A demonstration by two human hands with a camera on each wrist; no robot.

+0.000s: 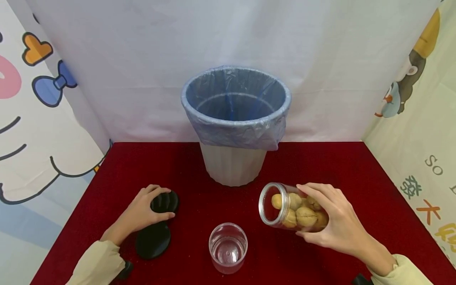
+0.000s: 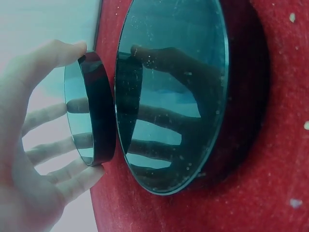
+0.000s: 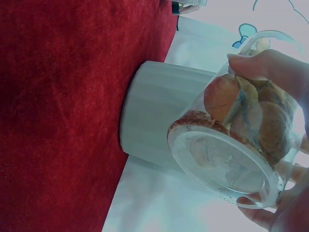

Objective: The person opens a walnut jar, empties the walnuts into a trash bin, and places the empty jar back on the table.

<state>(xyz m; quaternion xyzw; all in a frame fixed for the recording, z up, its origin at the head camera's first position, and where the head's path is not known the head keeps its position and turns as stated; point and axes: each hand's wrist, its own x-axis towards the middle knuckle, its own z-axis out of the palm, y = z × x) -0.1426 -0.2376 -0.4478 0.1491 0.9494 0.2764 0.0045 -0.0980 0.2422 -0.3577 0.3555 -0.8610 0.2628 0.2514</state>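
Observation:
My left hand grips a round black lid by its edge, with thumb and fingers on either side. In the left wrist view this lid stands on edge beside a second glossy black disc. That disc lies on the red cloth, nearer to me. My right hand holds a clear jar of walnuts, tipped on its side. Its uncovered mouth points left, and the walnuts are inside. The right wrist view shows the jar's base and my fingers round its wall.
At the back stands a white waste bin with a blue bag folded over its rim. A clear cup stands at the front, between my hands. Red cloth covers the table, with printed curtains on both sides.

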